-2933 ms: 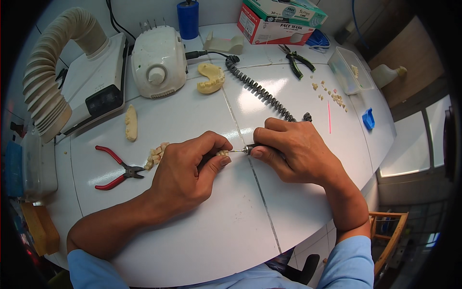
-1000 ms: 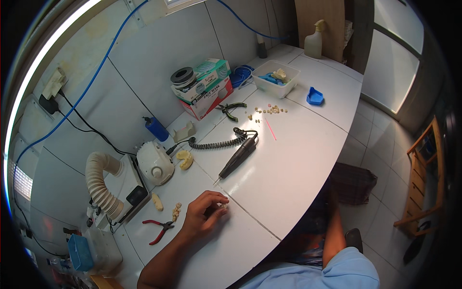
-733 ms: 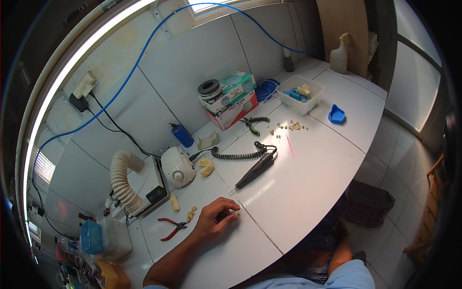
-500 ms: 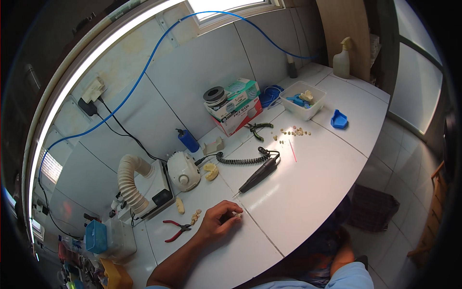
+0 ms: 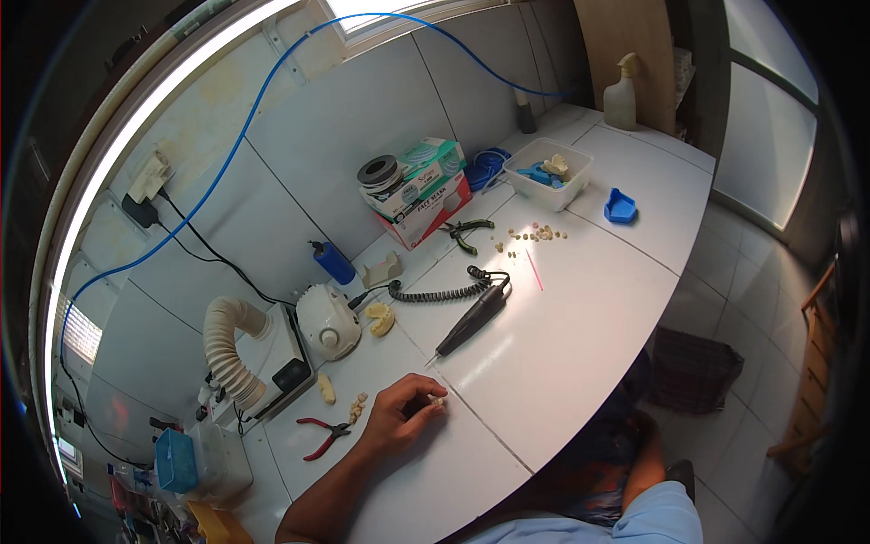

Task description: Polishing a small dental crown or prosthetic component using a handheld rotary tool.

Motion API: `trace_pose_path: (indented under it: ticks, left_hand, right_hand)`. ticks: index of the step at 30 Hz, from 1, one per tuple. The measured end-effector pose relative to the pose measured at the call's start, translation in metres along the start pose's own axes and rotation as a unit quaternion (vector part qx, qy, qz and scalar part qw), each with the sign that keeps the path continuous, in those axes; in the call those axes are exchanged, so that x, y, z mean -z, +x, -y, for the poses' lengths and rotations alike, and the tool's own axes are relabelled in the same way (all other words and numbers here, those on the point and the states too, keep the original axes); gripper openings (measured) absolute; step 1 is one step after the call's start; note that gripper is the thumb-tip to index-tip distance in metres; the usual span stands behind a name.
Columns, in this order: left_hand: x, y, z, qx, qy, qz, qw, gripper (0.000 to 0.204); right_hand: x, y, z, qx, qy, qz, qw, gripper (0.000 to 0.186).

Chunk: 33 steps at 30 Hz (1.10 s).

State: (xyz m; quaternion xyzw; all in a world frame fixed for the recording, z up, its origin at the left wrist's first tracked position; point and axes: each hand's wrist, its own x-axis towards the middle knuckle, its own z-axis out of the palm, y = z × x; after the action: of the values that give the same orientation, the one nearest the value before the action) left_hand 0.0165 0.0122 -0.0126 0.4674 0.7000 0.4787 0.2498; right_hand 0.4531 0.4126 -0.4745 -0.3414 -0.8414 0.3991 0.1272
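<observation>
My left hand (image 5: pixel 410 412) rests on the white tiled tabletop, thumb and fingertips pinched together on a small, pale, tooth-like piece (image 5: pixel 439 401). Close beside this hand lie red-handled pliers (image 5: pixel 326 437) and a little cluster of cream tooth-like pieces (image 5: pixel 358 407). Just beyond the fingertips is a black handpiece (image 5: pixel 473 319) with a thin tip, joined by a coiled cord to a white round control unit (image 5: pixel 328 323). Down beside the table's edge, away from the work surface, is my right hand (image 5: pixel 645 433); its fingers are in shadow and cannot be made out.
A yellowish dental cast (image 5: pixel 381 318) sits by the control unit. Farther off are green-handled pliers (image 5: pixel 466 234), scattered small teeth (image 5: pixel 541 233), a pink stick (image 5: pixel 535 270), a clear tub (image 5: pixel 550 192) and a blue tray (image 5: pixel 621 207). A ribbed hose (image 5: pixel 217 340) stands at left.
The whole view has shifted slightly, so the tabletop things appear farther left and up. My left hand keeps its pinch on the small piece, with the wrist turned a little.
</observation>
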Motion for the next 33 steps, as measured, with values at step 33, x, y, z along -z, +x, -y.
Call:
trace_pose_path:
  ticks: [33]
  left_hand:
    - [0.006,0.008,-0.007,0.001,-0.023,0.037,0.999,0.018]
  right_hand:
    - [0.045,0.016,0.036,-0.076,0.021,-0.013,0.997,0.102]
